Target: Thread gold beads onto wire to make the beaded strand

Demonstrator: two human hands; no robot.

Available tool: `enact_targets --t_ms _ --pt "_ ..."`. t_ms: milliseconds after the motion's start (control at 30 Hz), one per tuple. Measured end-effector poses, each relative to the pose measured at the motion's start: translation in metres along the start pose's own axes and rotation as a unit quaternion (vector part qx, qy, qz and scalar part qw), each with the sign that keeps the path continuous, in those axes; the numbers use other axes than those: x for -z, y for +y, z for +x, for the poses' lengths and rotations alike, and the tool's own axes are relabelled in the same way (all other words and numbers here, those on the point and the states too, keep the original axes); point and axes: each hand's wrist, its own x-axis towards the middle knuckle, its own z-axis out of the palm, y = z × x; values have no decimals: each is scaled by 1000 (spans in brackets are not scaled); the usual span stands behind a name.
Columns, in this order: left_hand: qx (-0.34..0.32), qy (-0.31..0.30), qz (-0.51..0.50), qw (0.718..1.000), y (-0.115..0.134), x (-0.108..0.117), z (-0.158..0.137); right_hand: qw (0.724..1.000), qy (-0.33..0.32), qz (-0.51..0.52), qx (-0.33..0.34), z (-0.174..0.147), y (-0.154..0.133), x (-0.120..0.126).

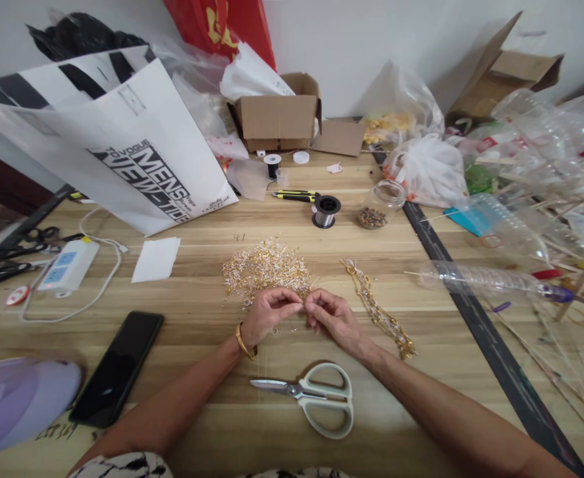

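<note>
My left hand [272,312] and my right hand [332,318] meet at the front edge of a pile of small gold and clear beads [266,265]. Thumb and forefinger of each are pinched together, tip to tip. What lies between the fingertips is too small to make out. Below them, a thin beaded strand [286,330] hangs or lies near the wood. To the right of my right hand rests a bundle of gold beaded chains [379,309]. Scissors with pale handles [316,395] lie nearer me, blades pointing left.
Behind the beads are a wire spool [326,211], a yellow-black cutter [294,195] and a jar of dark beads [374,207]. A phone [117,368] and power strip [70,265] lie left. Plastic bottles [491,279] and sticks crowd the right. A white paper bag [137,146] stands back left.
</note>
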Motion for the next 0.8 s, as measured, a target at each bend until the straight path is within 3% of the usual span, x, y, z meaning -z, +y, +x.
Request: enact_targets --t_ms 800 --pt "-20 3 1 1000 -2 1 1 1000 -1 -6 -8 -1 -2 -1"
